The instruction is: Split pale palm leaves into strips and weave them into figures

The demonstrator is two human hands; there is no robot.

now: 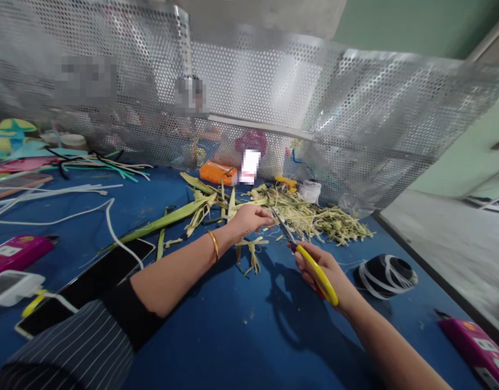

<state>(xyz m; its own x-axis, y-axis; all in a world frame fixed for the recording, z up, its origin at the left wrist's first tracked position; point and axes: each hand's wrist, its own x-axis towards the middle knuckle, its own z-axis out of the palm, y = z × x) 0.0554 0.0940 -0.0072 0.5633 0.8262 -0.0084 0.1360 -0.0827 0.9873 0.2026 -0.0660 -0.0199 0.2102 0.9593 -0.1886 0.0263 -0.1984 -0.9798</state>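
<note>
My right hand [320, 265] is closed round a pair of scissors [313, 262] with yellow handles, the blades pointing up and to the left. Their tips lie close to the fingers of my left hand [251, 218]. That hand is closed in a pinch; whatever sits between the fingertips is too small to make out. Just below it on the blue table rests a small knotted piece of pale leaf strips [251, 253], with thin thread near it. Behind both hands spreads a heap of dry, pale green leaf strips [314, 216]. Longer green leaves [172, 214] reach out to the left.
A black spool wound with white strip [386, 276] stands on the right, near a magenta box [474, 346]. To the left lie a tablet [98, 276], a white cable [111, 216] and another magenta box [19, 252]. A perforated metal screen [249, 70] borders the table's back.
</note>
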